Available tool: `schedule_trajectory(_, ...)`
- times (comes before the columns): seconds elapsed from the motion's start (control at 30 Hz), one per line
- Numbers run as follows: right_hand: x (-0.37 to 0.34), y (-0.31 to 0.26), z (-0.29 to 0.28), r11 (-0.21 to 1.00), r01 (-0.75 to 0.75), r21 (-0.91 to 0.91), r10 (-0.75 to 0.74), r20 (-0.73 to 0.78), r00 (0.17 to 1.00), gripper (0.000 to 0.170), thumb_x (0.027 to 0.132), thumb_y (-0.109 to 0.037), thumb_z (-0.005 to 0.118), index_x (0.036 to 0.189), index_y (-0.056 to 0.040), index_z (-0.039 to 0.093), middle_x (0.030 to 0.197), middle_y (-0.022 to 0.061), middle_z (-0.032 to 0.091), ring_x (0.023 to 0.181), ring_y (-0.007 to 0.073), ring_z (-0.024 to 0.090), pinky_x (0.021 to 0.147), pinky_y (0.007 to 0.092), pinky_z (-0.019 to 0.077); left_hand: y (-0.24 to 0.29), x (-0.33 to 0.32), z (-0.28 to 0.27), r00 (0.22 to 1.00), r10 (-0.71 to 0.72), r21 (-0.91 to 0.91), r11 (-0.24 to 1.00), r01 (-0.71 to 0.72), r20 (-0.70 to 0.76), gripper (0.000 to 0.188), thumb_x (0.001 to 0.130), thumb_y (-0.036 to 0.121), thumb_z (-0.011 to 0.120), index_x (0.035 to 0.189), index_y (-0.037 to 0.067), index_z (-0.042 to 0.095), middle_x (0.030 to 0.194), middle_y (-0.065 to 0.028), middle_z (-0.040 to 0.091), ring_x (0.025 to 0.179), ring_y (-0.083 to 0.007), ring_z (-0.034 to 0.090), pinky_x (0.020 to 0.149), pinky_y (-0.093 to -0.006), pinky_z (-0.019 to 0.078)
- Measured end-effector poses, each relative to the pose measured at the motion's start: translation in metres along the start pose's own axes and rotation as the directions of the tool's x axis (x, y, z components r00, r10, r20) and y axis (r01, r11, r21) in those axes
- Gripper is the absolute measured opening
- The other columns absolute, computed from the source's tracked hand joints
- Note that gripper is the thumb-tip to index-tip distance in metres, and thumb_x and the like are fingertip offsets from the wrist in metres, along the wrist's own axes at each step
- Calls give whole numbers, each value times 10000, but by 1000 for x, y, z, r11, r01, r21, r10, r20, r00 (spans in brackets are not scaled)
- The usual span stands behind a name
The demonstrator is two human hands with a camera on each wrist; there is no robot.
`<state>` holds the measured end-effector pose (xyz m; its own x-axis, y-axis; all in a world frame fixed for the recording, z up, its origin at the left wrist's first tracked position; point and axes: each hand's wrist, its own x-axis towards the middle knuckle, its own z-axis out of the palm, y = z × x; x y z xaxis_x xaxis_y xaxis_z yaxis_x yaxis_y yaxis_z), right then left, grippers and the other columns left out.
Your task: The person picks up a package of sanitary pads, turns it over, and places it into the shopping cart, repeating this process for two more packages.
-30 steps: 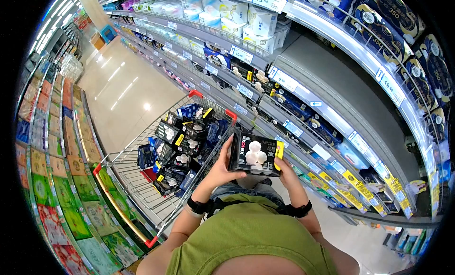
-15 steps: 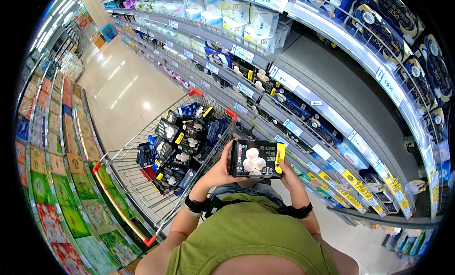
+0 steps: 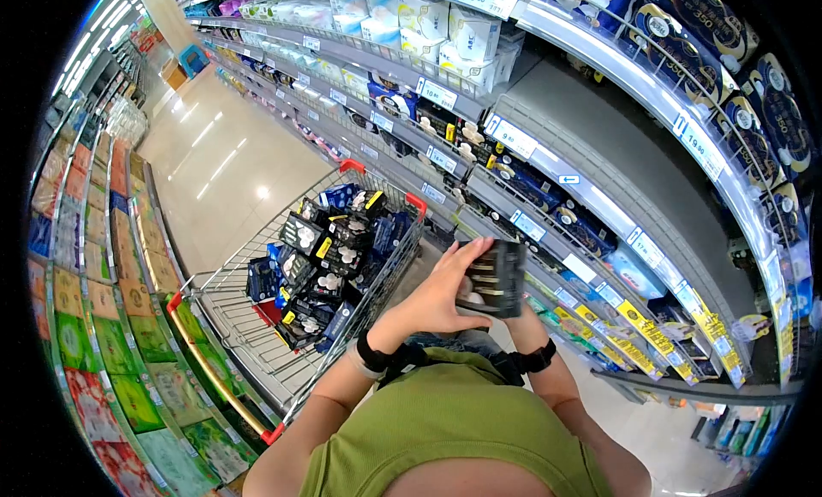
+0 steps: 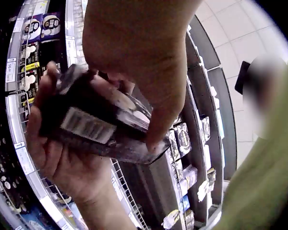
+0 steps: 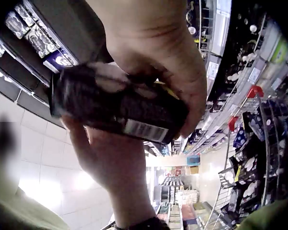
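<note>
A black pack of sanitary pads is held between both hands in front of the waist, turned so a narrow side with pale print faces up in the head view. My left hand spans its left end, fingers over the far edge and thumb at the near side. Behind the right end, my right hand grips the pack and is mostly hidden by it. A white barcode shows on the pack in the left wrist view. From the right wrist, my right hand wraps one end, with my left hand below.
A wire shopping cart piled with similar black and blue packs stands at the left. Stocked shelves with price labels curve along the right. Tissue packs fill the shelves at far left, across a tiled aisle.
The pack has turned from its flower-printed front to a narrow side and shifted right. My left hand has moved right with it and now reaches over its edge. The cart stays put.
</note>
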<state>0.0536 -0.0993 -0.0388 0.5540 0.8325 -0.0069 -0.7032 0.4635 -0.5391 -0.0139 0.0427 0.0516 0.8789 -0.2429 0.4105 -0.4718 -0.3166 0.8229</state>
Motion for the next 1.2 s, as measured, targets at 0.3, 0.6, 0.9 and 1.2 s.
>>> schedule_trajectory(0.3,-5,-7,29,955,175,239,-183,15,983,342,792,-237,461,1038,1,468,1011,132,517,845,219,543,727,325,468,-9,-15,-9,999,-24,362,931,40,-49,901,461,320,722,1204,98,264,1197,-146,293,1116,-323,281,931,-489,166)
schedule_trajectory(0.6,-8,-25,44,991,-9,133,56,-348,936,538,796,-483,333,1085,-42,442,1059,114,497,966,243,483,825,369,385,-14,-37,-22,970,-58,373,916,145,-234,899,427,120,733,1185,102,250,1129,-175,294,1036,-332,337,859,-378,326)
schedule_trajectory(0.9,-24,-4,32,989,33,-146,-97,-460,883,450,719,-202,519,1109,-36,368,1054,101,479,943,215,484,805,354,395,-30,-52,-16,938,-26,96,993,63,-345,1138,462,212,777,1261,127,-29,1305,-151,79,1197,-284,151,934,-375,239)
schedule_trajectory(1.2,-36,27,24,999,41,-20,-46,-432,901,433,783,-184,464,1177,-84,315,1106,87,444,1011,220,438,832,408,359,-24,-65,-26,946,-269,-273,938,214,-180,1067,462,80,755,1256,48,44,1285,-135,151,1169,-243,233,944,-328,238)
